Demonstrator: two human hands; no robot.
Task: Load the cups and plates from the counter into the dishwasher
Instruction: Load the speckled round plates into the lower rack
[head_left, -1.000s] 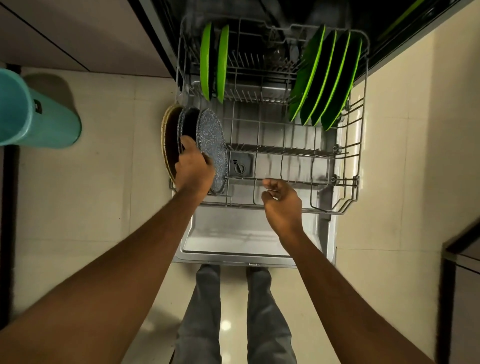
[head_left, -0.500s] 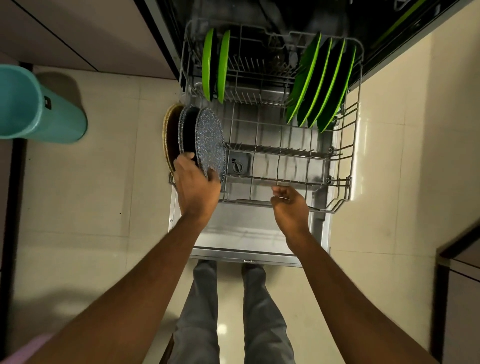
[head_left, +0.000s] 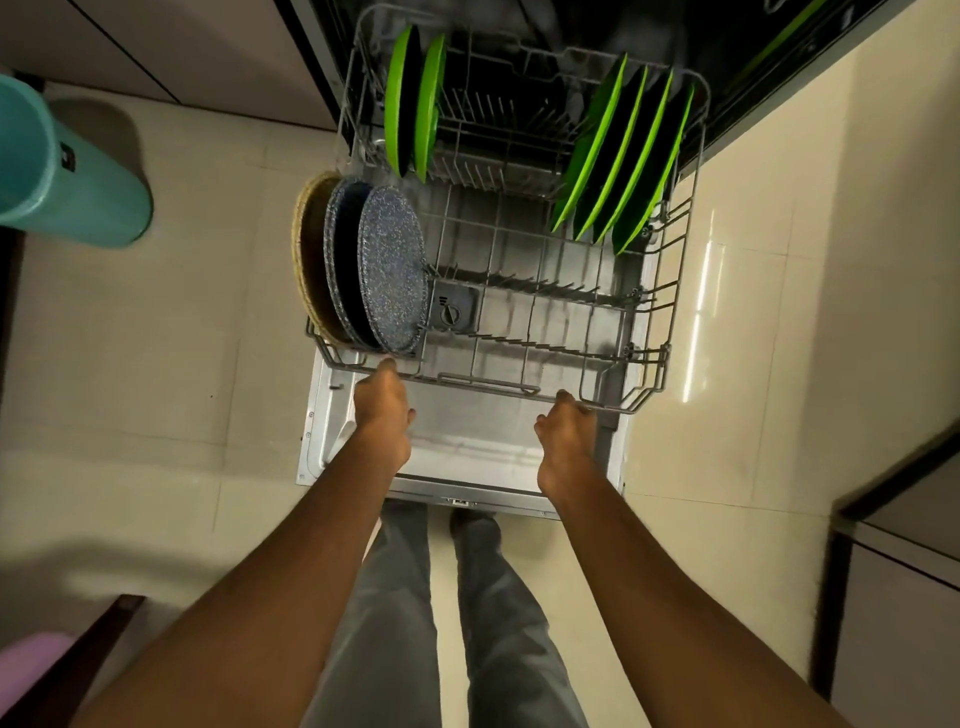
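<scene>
A teal bin stands on the floor, well off the dishwasher rack's 9 o'clock side. Three dark plates stand on edge inside at 9 o'clock. The left hand curls its fingers onto the front rail at 7 o'clock. Two green plates stand at 11 o'clock. The right hand clamps the rail at 5 o'clock. Four leaning green plates fill 2 o'clock.

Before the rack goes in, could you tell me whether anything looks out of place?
The tan woven-looking disc, leftmost in the rack, seems to bulge past its wire side; the four green plates on the right lean.
</scene>
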